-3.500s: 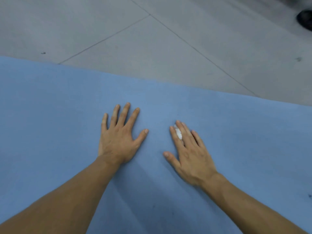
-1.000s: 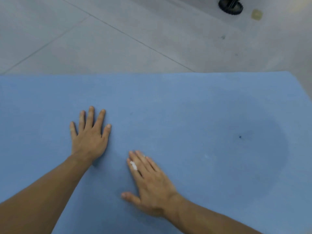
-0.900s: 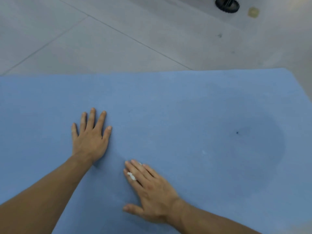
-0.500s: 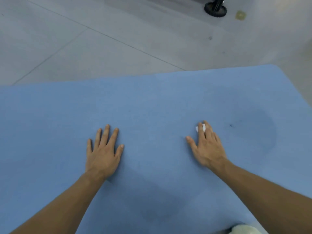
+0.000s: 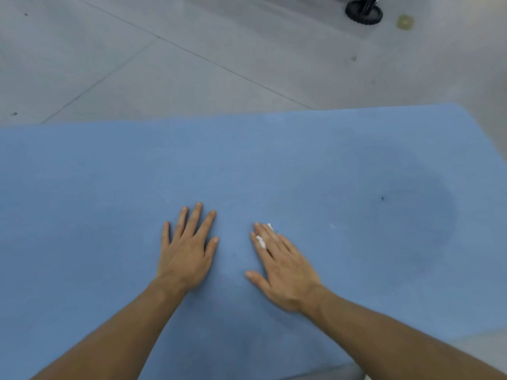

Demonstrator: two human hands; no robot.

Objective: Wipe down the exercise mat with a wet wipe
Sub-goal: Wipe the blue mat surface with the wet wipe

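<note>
There is one view only, from a wide-angle camera worn on the person's head, so no second view shares any of the scene. It looks forward and steeply down, close over the blue mat point(image 5: 274, 165), which fills the lower two thirds of the frame. Both forearms come in from the bottom edge, the left hand point(image 5: 186, 256) and right hand point(image 5: 285, 272) lying near the centre. The grey floor point(image 5: 164, 64) takes up the top third, with a black wheel point(image 5: 363, 13) at the far upper right.
</note>
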